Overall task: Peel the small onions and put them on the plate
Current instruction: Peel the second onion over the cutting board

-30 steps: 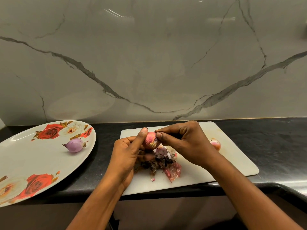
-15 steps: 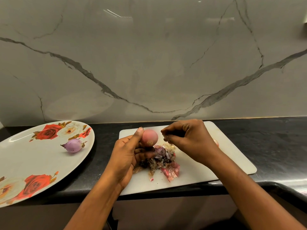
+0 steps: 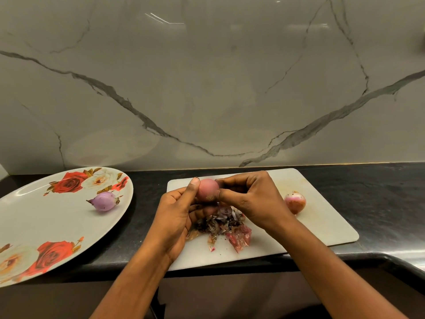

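Over white board (image 3: 322, 217), hands (image 3: 213, 203) pinching round smooth onion (image 3: 207, 189)

There were three onions: left onion (image 3: 104, 201), middle onion (image 3: 207, 188), right onion (image 3: 295, 203); one plate (image 3: 46, 222); one board (image 3: 322, 222); one peel heap (image 3: 223, 226); two hands, left hand (image 3: 177, 217) and right hand (image 3: 255, 199).

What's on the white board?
Onion peels and a loose onion lie on the cutting board. The left hand and right hand, gripping the held onion, hide part of the peels.

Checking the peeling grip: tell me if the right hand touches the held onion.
Touching. Head view: the right hand pinches the onion with thumb and forefinger; the left hand holds it.
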Available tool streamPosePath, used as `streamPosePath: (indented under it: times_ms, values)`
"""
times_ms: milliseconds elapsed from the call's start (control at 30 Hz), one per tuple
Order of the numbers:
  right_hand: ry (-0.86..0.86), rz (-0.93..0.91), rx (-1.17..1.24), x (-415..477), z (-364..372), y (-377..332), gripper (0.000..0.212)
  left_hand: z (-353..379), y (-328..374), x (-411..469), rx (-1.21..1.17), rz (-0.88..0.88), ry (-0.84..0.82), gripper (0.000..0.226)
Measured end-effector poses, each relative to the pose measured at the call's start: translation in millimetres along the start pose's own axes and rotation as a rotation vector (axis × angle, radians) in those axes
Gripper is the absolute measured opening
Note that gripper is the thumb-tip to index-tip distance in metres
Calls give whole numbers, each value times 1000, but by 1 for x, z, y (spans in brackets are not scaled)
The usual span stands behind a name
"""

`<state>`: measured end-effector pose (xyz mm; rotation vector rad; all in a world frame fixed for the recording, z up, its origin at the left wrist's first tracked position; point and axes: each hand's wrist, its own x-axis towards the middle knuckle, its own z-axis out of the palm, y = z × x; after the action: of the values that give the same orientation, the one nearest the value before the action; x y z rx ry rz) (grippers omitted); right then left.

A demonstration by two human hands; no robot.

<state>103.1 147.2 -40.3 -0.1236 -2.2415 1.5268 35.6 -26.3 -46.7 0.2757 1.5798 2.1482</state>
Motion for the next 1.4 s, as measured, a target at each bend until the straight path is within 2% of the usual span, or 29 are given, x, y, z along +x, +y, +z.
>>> streamPosePath:
  times_ms: [333,567,833,1000,1233,1400]
  values:
    - [56,-44,-60,-4,7,-2,30,0,-1,0,-35,14,-27,36]
    - [172,-173,-264,-4,15,2,24,0,-3,-1,-45,30,-9,33]
    - [142,-76,-104,-8,5,7,22,0,0,0,-78,-13,2,36]
    - [95,-139,-114,-15,4,3,25,-2,0,0,-104,-18,-2,36]
    - [138,-152,-166,-11,6,3,11,-2,1,0,-81,-12,-14,37]
    - [133,-72,-45,-8,7,2,9,-1,3,-1,-82,-19,-22,39]
